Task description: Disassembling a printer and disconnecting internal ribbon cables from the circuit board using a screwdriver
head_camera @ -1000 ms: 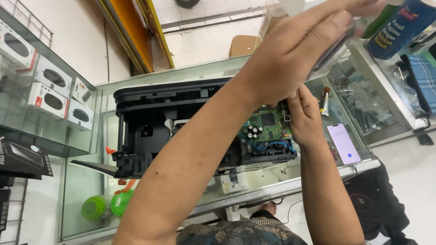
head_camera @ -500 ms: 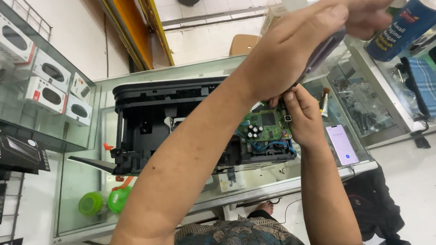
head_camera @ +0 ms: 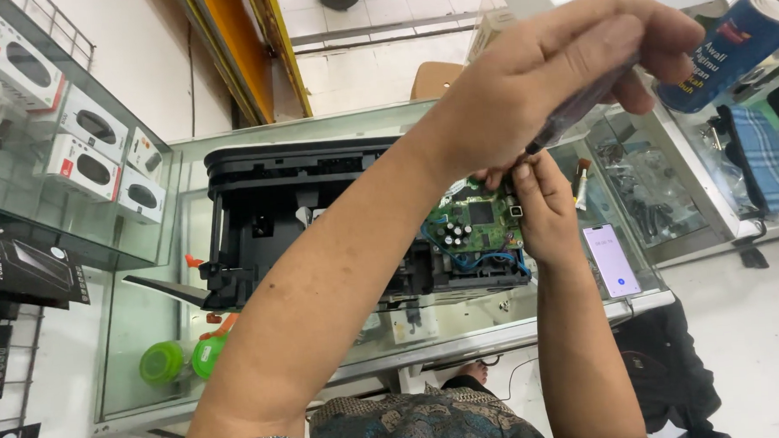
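A black printer (head_camera: 293, 206) lies opened on a glass counter (head_camera: 149, 317), its green circuit board (head_camera: 477, 224) exposed at the right end. My left arm crosses over the printer. My left hand (head_camera: 558, 71) is raised above the board and closed around the dark translucent handle of a screwdriver (head_camera: 582, 105), whose tip points down toward my right hand. My right hand (head_camera: 547, 212) rests at the board's right edge, fingertips pinched together just under the tool's tip. What it pinches is too small to make out.
A phone (head_camera: 610, 260) with a lit screen lies on the glass right of the printer. A blue drink can (head_camera: 732, 42) and a blue checked cloth (head_camera: 768, 163) sit at the far right. Boxed goods (head_camera: 88, 144) fill the left glass shelf. Green containers (head_camera: 181, 359) show under the glass.
My left hand's fingers, stretched out a second ago, have curled around the tool handle. My right hand has stayed at the board's edge.
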